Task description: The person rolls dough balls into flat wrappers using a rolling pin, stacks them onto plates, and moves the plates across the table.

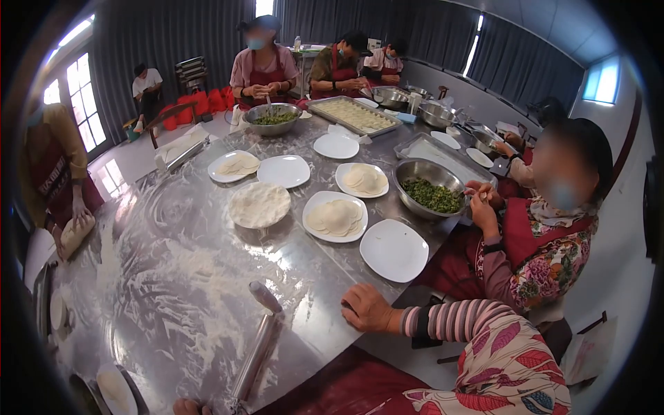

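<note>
My right hand [368, 308], below a striped cuff, rests at the steel table's [304, 290] near edge. Its fingers are curled and nothing shows in them. At the bottom edge of the view only a small part of my left hand [190, 407] appears; its fingers are mostly cut off. Between the two hands lies what looks like a metal rolling pin [254, 356], with a grey handle [265, 296] at its far end. A white square plate [394, 252] stands just beyond my right hand. Loose flour [176, 277] is smeared over the tabletop.
Plates of stacked dough wrappers [335, 218], a plate of flour [259, 205] and a bowl of green filling [432, 196] stand farther in. A co-worker [526, 214] sits close at right. Another person's hands press dough [75, 236] at left. A tray of dumplings [354, 115] lies behind.
</note>
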`<move>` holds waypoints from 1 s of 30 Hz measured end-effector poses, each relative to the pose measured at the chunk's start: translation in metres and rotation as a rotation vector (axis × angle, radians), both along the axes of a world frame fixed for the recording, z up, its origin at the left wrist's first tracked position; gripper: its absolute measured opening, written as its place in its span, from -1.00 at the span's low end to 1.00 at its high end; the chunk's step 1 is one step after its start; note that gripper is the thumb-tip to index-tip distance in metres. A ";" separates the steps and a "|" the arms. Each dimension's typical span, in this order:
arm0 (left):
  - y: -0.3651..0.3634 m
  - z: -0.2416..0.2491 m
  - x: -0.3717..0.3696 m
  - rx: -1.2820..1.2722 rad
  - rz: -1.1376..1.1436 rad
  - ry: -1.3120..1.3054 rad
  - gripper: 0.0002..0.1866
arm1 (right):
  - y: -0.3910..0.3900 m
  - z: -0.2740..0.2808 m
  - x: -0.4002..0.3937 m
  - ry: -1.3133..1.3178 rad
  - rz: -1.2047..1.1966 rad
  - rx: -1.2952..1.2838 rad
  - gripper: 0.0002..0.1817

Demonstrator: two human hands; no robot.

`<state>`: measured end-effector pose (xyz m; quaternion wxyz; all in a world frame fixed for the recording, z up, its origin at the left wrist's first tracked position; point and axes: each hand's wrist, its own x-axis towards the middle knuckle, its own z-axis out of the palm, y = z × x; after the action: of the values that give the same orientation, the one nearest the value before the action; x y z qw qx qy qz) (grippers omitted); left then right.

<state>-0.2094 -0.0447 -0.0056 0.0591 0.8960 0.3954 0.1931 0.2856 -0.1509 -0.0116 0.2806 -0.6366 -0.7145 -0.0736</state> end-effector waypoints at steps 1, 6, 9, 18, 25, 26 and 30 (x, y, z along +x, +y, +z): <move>0.000 0.000 -0.001 0.000 0.001 0.002 -0.82 | 0.000 -0.001 0.000 -0.001 0.002 0.010 -0.79; 0.001 -0.001 0.001 0.022 -0.011 -0.012 -0.83 | 0.000 -0.001 0.002 -0.006 0.002 0.003 -0.78; -0.001 -0.001 0.003 0.012 -0.002 -0.019 -0.83 | 0.000 -0.003 0.002 -0.008 0.006 0.006 -0.78; -0.001 -0.003 0.003 0.001 0.007 0.001 -0.83 | -0.001 -0.003 0.004 0.001 -0.001 -0.004 -0.78; -0.003 -0.001 0.005 0.004 0.026 0.007 -0.82 | -0.002 -0.003 0.005 0.005 0.003 -0.005 -0.78; -0.003 0.002 0.008 0.015 0.013 -0.016 -0.82 | -0.002 -0.003 0.005 0.004 0.003 -0.003 -0.78; 0.007 -0.015 -0.007 -0.226 0.072 0.146 -0.68 | -0.001 0.002 0.008 -0.062 0.035 0.019 -0.80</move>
<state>-0.2169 -0.0381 -0.0211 0.1239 0.8806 0.4498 0.0835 0.2932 -0.1523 -0.0091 0.2657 -0.6189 -0.7331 -0.0951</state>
